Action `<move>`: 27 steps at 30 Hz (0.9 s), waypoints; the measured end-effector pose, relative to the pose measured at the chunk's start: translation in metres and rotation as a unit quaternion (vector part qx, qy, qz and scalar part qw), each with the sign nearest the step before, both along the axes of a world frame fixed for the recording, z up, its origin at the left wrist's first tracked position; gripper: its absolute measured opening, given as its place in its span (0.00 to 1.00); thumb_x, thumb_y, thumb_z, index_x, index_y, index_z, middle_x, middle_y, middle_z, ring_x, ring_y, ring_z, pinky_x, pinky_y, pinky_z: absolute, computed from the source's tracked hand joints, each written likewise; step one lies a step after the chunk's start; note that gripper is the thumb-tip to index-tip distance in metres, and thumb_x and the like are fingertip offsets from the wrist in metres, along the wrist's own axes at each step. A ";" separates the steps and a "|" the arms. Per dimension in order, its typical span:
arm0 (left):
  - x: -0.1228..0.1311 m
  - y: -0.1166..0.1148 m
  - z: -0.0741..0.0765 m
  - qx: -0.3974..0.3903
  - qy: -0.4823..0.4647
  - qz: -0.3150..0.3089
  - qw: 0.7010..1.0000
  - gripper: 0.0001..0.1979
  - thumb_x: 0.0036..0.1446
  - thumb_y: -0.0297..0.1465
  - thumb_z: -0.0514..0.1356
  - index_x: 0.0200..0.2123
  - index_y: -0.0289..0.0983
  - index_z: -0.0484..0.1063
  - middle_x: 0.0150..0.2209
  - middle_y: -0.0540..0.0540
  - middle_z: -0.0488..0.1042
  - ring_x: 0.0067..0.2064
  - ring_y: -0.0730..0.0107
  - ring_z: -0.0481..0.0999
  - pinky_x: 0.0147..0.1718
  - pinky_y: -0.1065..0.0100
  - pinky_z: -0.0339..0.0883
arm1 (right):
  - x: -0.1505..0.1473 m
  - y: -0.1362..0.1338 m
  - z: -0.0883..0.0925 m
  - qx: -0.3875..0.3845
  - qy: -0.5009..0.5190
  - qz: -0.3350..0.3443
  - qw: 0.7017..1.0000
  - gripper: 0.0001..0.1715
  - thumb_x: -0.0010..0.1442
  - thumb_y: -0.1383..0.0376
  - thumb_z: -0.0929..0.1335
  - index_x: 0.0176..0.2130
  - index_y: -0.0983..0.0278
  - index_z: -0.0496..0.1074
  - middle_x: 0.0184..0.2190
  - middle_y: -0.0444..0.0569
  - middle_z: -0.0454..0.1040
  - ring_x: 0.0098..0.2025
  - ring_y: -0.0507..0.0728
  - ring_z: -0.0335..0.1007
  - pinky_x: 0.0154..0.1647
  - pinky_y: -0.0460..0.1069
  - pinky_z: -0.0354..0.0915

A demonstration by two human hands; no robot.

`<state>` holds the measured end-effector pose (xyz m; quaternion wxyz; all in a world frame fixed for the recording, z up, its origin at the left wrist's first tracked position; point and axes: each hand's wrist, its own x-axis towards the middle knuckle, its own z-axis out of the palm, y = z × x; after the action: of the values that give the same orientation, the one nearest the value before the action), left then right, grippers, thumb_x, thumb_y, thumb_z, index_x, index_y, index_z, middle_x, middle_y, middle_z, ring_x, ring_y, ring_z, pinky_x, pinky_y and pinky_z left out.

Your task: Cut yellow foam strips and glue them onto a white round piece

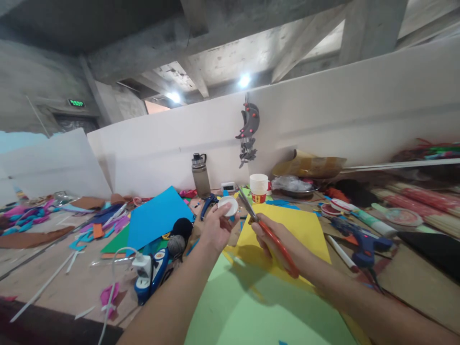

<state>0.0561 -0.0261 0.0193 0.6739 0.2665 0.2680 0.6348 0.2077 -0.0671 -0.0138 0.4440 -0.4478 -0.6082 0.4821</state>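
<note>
My left hand (216, 229) has its thumb and fingers closed on a small white disc (228, 206), held up in front of me; I cannot make out whether it is a lid or a cup bottom. In my right hand (276, 235) is a pair of scissors (276, 244) with orange-red handles. The blades point up and away, just right of the disc and apart from it. Beneath both hands lie a yellow sheet (305, 227) and a light green sheet (273, 311). A stack of white paper cups (258, 183) stands beyond the scissors.
A blue sheet (156, 218), a power strip (153, 275) and yarn balls (182, 228) are to the left. A grey bottle (201, 177) stands by the white partition (151, 158). On the right lie a glue gun (362, 239), a white marker (341, 252) and a black sheet (434, 249).
</note>
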 end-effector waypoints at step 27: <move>0.025 -0.007 -0.018 -0.046 -0.093 0.043 0.994 0.05 0.52 0.22 0.61 0.34 0.34 0.71 0.34 0.45 0.78 0.34 0.71 0.78 0.38 0.67 0.74 | -0.012 -0.008 -0.008 -0.008 -0.041 -0.062 0.997 0.22 0.54 0.45 0.65 0.32 0.59 0.61 0.16 0.36 0.58 0.17 0.48 0.55 0.18 0.44 0.54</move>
<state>0.0812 -0.0335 0.0010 0.6793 0.1635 0.2444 0.6724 0.1953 -0.0747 -0.0214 0.4440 -0.5074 -0.5935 0.4395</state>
